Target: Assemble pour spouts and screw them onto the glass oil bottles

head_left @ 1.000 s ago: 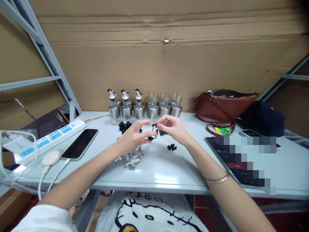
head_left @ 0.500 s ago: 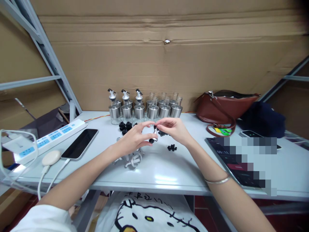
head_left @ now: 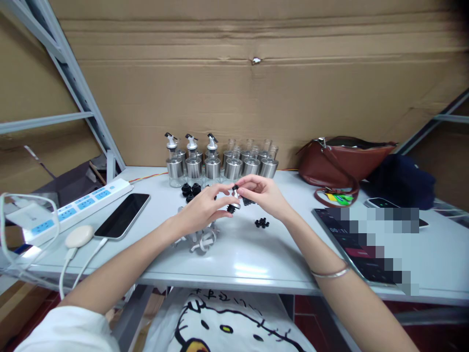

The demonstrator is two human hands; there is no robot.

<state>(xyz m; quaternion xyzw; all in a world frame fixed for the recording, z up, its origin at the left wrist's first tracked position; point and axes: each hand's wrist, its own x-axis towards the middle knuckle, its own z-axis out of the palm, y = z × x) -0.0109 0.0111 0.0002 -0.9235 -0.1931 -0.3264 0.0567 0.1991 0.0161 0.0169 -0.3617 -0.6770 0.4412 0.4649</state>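
My left hand [head_left: 201,208] has its thumb and fingers closed round a small silver pour spout [head_left: 235,199] with a black stopper at its lower end. My right hand [head_left: 262,194] pinches the top of the same spout, where a small black part shows. Under and beside my left wrist lie several pale grey plastic spout parts [head_left: 203,240], partly covered by the hand. Black stoppers [head_left: 191,190] sit in a group behind my left hand. A cluster of tiny black caps [head_left: 262,223] rests in front of my right hand, and further black pieces are half hidden behind its fingers.
Steel-sleeved glass bottles [head_left: 233,169] stand in rows at the back; three on the left carry spouts. A phone [head_left: 122,216], a power strip [head_left: 86,203] and cables lie left. On the right are a brown bag [head_left: 340,164], a dark cap [head_left: 403,181] and a tablet [head_left: 351,244].
The spout has turned a little between my fingers, its black top now showing more. My right-hand fingers have shifted slightly on it, and the view has moved a little.
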